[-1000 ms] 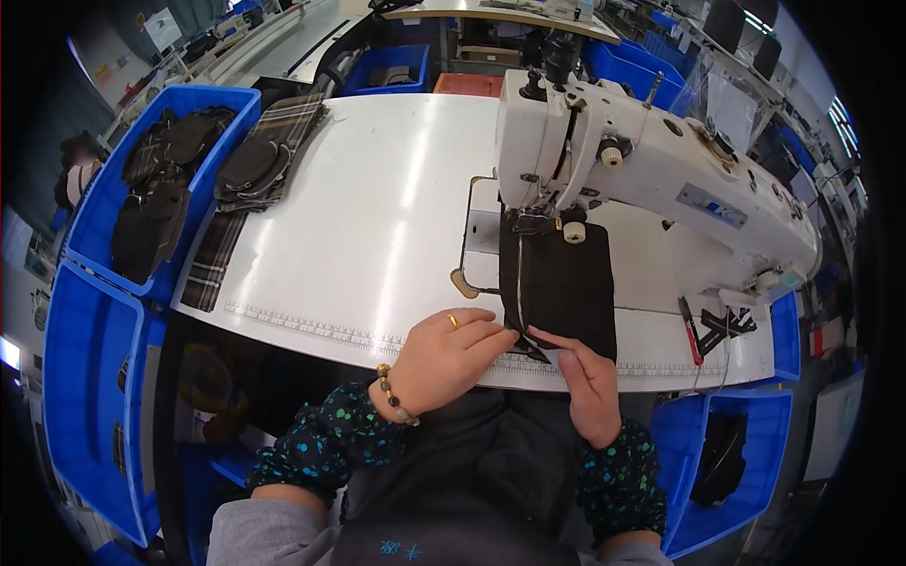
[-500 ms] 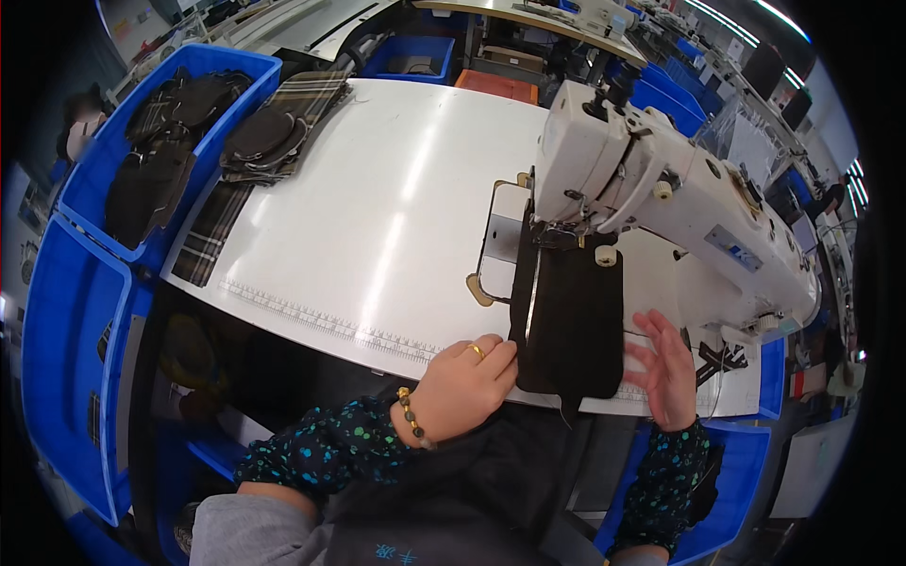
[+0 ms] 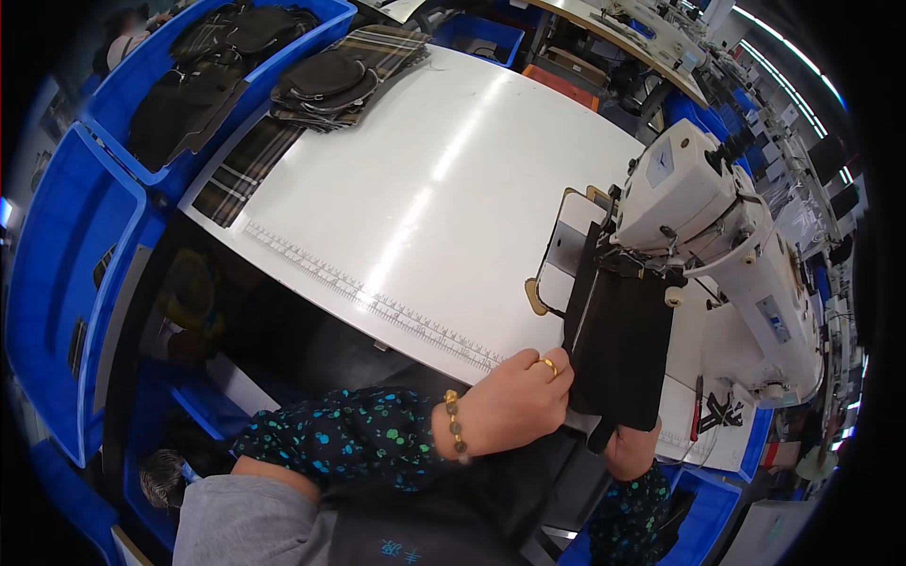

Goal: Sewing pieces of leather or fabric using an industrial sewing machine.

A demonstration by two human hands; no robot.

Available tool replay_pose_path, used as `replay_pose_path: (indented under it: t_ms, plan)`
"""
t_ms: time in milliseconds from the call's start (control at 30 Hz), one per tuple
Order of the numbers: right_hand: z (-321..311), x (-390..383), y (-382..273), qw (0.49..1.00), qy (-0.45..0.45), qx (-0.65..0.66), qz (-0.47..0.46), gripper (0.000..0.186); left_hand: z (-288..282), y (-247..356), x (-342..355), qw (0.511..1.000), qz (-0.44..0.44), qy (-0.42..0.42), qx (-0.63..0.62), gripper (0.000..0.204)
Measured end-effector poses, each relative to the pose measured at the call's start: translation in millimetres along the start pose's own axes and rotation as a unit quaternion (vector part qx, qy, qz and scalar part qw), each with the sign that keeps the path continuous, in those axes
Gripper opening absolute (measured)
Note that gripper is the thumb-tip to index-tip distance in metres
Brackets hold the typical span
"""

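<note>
A dark black fabric piece [image 3: 623, 340] lies beneath the head of a white sewing machine [image 3: 694, 179], a long straight seam or zipper line running along its left side. My left hand [image 3: 519, 401], wearing a ring and a beaded bracelet, pinches the fabric's near left edge with its fingers pressed together. At the near right corner is my right hand [image 3: 632, 451]. It reaches under the cloth, which hides its fingers. A narrow dark tab [image 3: 600, 434] hangs from the fabric's near edge between the two hands.
The white table [image 3: 444, 208] has a printed ruler [image 3: 377, 307] along its front edge. Dark pieces and plaid fabric [image 3: 326, 80] are stacked far left, beside blue bins [image 3: 75, 292]. Dark strips [image 3: 722, 412] and a red-handled tool [image 3: 697, 410] lie right of the machine.
My right hand has gone from spread open beside the fabric to under its near right corner. My left hand stays at the left edge. The whole view has shifted and tilted.
</note>
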State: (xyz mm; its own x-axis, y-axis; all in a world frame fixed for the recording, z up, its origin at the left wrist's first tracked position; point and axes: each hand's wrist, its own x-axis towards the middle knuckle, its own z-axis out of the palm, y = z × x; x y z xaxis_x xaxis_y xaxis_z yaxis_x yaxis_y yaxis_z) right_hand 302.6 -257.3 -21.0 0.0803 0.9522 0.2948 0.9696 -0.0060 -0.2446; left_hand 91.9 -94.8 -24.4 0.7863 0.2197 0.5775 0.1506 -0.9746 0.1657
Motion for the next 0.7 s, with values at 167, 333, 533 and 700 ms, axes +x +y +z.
replay_pose_path:
  t_ms: [167,333,533,700]
  plan:
    - [-8.4,3.5,-1.7,1.000,0.015,-0.011,-0.006,0.039,-2.0,0.9,3.8,1.000,0.009,-0.011,0.008,0.011]
    - [-5.0,9.0,9.9,0.999,-0.024,0.004,0.026,0.046,-1.4,2.5,-0.4,0.999,0.020,-0.015,0.033,0.012]
    - [9.0,38.9,23.1,0.998,-0.033,-0.055,0.018,0.051,-5.6,16.8,6.4,0.981,0.068,-0.024,0.182,0.020]
    - [-1.0,58.1,13.4,0.999,-0.003,0.012,0.047,0.051,-10.7,8.6,7.9,0.985,0.082,-0.051,0.141,0.019]
